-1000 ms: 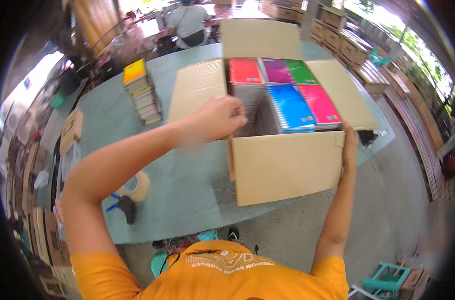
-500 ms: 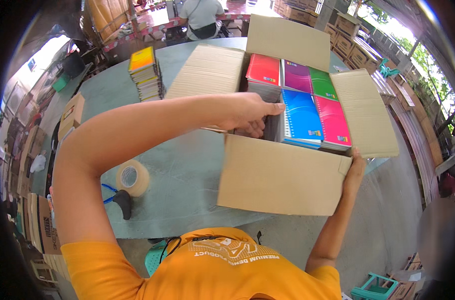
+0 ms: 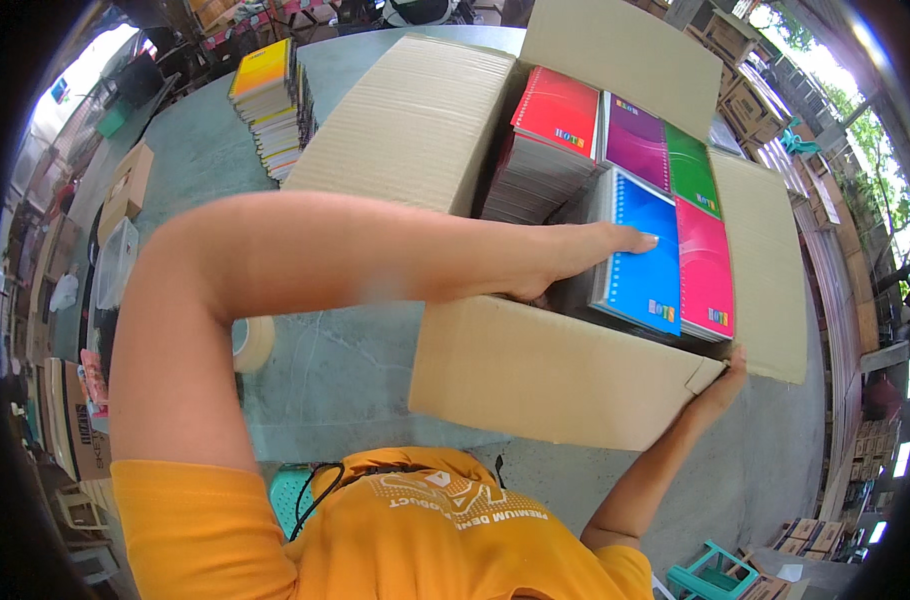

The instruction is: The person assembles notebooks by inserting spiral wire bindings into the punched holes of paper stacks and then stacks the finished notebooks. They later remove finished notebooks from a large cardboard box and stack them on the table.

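An open cardboard box (image 3: pixel 565 385) stands on a grey-green table (image 3: pixel 335 370), its flaps spread out. Stacks of spiral notebooks fill it: red (image 3: pixel 560 110), purple (image 3: pixel 637 140), green (image 3: pixel 693 170), blue (image 3: pixel 640 255) and pink (image 3: pixel 705 275). My left hand (image 3: pixel 585 255) reaches into the box, fingers stretched flat on the blue notebook beside an empty gap. My right hand (image 3: pixel 720 385) presses against the box's near right corner, under the front flap; its fingers are partly hidden.
A tall pile of notebooks with a yellow-orange cover (image 3: pixel 267 100) stands at the table's far left. A roll of tape (image 3: pixel 253 343) lies near my left arm. Small cartons (image 3: pixel 125 190) sit at the left; more boxes stand behind.
My head has leaned closer to the box. My left hand has gone from the box's left edge deeper inside, onto the blue notebook. My right hand stays at the corner.
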`<act>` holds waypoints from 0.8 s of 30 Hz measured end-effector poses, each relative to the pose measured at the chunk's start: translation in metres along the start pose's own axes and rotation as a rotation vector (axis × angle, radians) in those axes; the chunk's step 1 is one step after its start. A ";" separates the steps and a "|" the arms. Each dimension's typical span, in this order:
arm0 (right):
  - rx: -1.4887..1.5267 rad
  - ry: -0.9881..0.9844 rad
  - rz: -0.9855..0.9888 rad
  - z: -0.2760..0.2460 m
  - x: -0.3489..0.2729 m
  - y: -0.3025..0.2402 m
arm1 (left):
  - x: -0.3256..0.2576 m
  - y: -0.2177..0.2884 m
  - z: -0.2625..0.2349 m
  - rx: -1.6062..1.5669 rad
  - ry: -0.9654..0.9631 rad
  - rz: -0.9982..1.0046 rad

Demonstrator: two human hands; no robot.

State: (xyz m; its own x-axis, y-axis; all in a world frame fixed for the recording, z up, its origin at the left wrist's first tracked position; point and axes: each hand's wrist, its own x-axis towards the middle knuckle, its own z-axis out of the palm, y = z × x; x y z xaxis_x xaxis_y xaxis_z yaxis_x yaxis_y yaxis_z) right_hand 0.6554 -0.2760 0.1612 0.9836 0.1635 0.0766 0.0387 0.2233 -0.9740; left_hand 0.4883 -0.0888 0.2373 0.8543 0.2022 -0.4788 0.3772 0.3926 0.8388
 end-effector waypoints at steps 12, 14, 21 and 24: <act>-0.156 0.159 -0.082 -0.002 -0.005 -0.005 | 0.010 0.003 -0.012 0.210 -0.030 0.052; -0.096 0.158 -0.034 -0.002 -0.005 -0.008 | 0.013 0.004 -0.010 0.214 -0.031 0.057; -0.072 0.001 0.038 -0.014 0.004 -0.006 | 0.000 0.008 -0.015 0.284 -0.001 0.089; -0.058 0.001 -0.008 -0.024 0.012 0.004 | 0.000 0.010 -0.012 0.286 0.063 0.096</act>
State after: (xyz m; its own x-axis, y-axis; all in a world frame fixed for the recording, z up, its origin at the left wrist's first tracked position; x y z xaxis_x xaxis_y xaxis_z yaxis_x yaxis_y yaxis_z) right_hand 0.6712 -0.2961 0.1532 0.9834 0.1609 0.0844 0.0568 0.1689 -0.9840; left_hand 0.4875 -0.0739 0.2427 0.8707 0.2846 -0.4010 0.3885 0.1020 0.9158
